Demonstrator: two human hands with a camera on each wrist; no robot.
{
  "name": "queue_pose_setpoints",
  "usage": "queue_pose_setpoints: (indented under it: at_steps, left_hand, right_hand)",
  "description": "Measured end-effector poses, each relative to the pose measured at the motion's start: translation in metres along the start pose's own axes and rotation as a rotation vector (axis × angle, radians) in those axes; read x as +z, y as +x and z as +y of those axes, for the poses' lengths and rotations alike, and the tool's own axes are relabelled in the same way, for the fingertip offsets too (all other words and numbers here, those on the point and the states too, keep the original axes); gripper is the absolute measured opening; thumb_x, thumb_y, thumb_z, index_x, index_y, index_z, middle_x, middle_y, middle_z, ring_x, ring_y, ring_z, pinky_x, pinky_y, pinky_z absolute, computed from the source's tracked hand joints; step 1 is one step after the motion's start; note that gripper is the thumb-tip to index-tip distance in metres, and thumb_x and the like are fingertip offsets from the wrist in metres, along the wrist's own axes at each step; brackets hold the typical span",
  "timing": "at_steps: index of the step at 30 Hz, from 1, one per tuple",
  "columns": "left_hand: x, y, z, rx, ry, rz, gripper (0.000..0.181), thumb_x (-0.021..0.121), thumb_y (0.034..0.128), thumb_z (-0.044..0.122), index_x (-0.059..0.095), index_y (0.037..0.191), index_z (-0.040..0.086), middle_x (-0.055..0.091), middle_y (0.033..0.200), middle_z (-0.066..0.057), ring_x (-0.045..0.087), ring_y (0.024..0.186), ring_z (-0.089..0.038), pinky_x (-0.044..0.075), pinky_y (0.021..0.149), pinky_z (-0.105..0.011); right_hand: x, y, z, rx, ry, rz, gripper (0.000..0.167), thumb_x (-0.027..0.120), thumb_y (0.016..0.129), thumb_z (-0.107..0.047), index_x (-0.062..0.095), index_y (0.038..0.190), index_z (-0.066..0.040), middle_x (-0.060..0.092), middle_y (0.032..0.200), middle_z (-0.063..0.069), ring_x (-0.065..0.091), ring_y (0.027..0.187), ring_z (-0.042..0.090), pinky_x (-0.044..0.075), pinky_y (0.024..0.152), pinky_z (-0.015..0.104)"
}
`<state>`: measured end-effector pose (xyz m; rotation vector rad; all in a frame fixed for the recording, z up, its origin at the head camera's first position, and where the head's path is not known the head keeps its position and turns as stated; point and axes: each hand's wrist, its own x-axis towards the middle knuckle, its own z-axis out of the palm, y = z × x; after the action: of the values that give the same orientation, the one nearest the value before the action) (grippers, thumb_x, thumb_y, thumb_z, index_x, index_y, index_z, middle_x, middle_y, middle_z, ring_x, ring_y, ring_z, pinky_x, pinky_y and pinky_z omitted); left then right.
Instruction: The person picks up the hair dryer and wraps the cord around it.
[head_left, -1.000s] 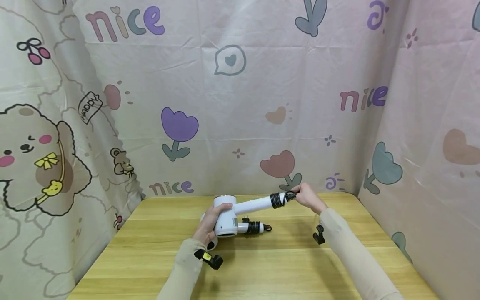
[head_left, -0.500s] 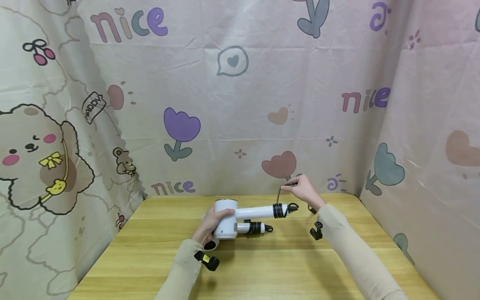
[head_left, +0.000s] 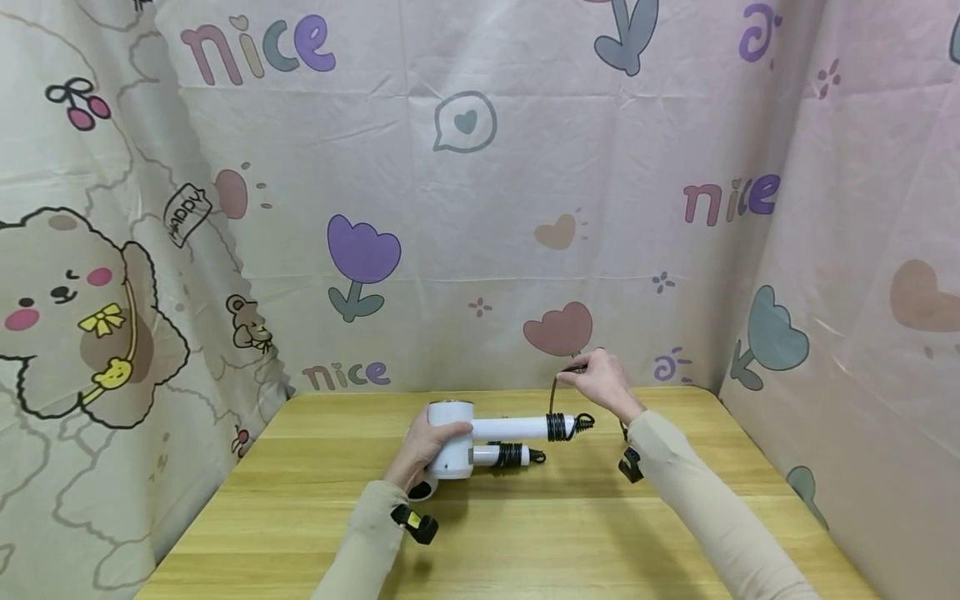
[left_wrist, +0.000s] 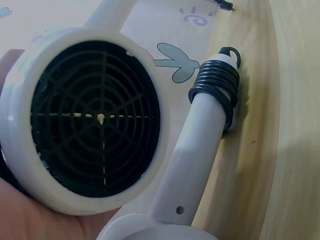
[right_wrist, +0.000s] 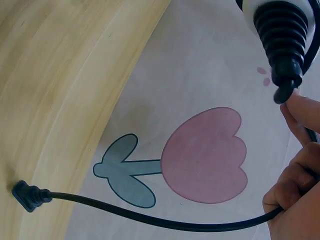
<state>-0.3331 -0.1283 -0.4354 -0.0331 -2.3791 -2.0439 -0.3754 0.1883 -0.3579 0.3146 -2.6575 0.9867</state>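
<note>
My left hand (head_left: 422, 448) grips the barrel of a white hair dryer (head_left: 452, 446), whose handle points right, nearly level. Black cord is wound round that handle near its end. Above the coil, my right hand (head_left: 603, 385) pinches a strand of the cord (head_left: 552, 396). The cord's free end hangs past that hand to a black plug (right_wrist: 30, 196), seen in the right wrist view. The held dryer's round dark grille (left_wrist: 97, 150) faces the left wrist camera. A second white hair dryer (head_left: 486, 456) lies on the table, its own black cord (left_wrist: 217, 80) coiled round its handle.
The wooden table (head_left: 540, 542) has its far edge just beyond the dryers. A patterned cloth (head_left: 465, 208) hangs behind it and along both sides. The second dryer lies close by the held one, partly hidden by it and the left hand.
The held dryer's handle has lowered from an upward tilt to nearly level. My right hand has moved off the handle's end and up, drawing a strand of cord away from the coil.
</note>
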Motion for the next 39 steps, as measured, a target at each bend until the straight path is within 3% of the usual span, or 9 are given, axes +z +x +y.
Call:
queue_pose_setpoints:
  at_steps: [6,14,21,25,32,39]
  left_hand:
    - [0.000,-0.001,0.000,0.003,-0.033,-0.007,0.071,0.081,0.0770,0.031,0.044,0.132,0.005,0.059,0.112,-0.020,0.066,0.080,-0.025,0.061,0.063,-0.041]
    - [0.000,-0.002,0.003,0.008,0.034,-0.002,0.074,0.082,0.0756,0.034,0.044,0.132,0.005,0.060,0.111,-0.019,0.065,0.082,-0.024,0.061,0.064,-0.039]
    - [0.000,-0.003,0.009,0.021,0.061,-0.026,0.074,0.082,0.0758,0.031,0.043,0.132,0.006,0.058,0.114,-0.019,0.063,0.086,-0.027,0.060,0.065,-0.040]
    - [-0.001,-0.001,0.012,0.041,0.070,-0.031,0.074,0.083,0.0742,0.029,0.043,0.131,0.005,0.058,0.114,-0.019,0.063,0.088,-0.027,0.059,0.067,-0.039]
    - [0.000,-0.001,0.014,0.044,0.103,0.025,0.080,0.083,0.0723,0.030,0.041,0.134,0.002,0.057,0.113,-0.022,0.062,0.086,-0.027,0.060,0.064,-0.038]
    - [0.003,0.002,0.015,0.029,0.155,0.154,0.086,0.083,0.0697,0.037,0.040,0.136,0.002,0.057,0.112,-0.021,0.061,0.084,-0.026,0.058,0.062,-0.034]
  right_hand:
    - [0.002,-0.001,-0.004,-0.051,-0.067,0.082,0.020,0.076,0.083,-0.035,0.079,0.093,-0.018,0.075,0.099,0.006,0.062,0.065,0.012,0.044,0.051,0.026]
    - [0.009,-0.004,-0.009,-0.159,-0.155,0.159,0.018,0.077,0.082,-0.037,0.080,0.088,-0.021,0.077,0.094,0.003,0.055,0.055,0.008,0.038,0.050,0.026]
    - [0.012,-0.011,-0.016,-0.193,-0.152,0.161,0.015,0.078,0.081,-0.035,0.080,0.089,-0.022,0.075,0.098,0.001,0.062,0.080,0.020,0.042,0.065,0.032]
    - [0.013,-0.015,-0.017,-0.221,-0.144,0.183,0.012,0.078,0.081,-0.034,0.079,0.087,-0.024,0.075,0.097,-0.001,0.062,0.084,0.022,0.044,0.072,0.037]
    - [0.014,-0.023,-0.023,-0.237,-0.154,0.222,0.012,0.078,0.081,-0.035,0.080,0.085,-0.023,0.074,0.083,-0.005,0.056,0.069,0.012,0.041,0.063,0.030]
    - [0.019,-0.031,-0.028,-0.255,-0.211,0.286,0.010,0.080,0.078,-0.030,0.080,0.082,-0.021,0.072,0.074,-0.003,0.057,0.062,0.012,0.038,0.048,0.025]
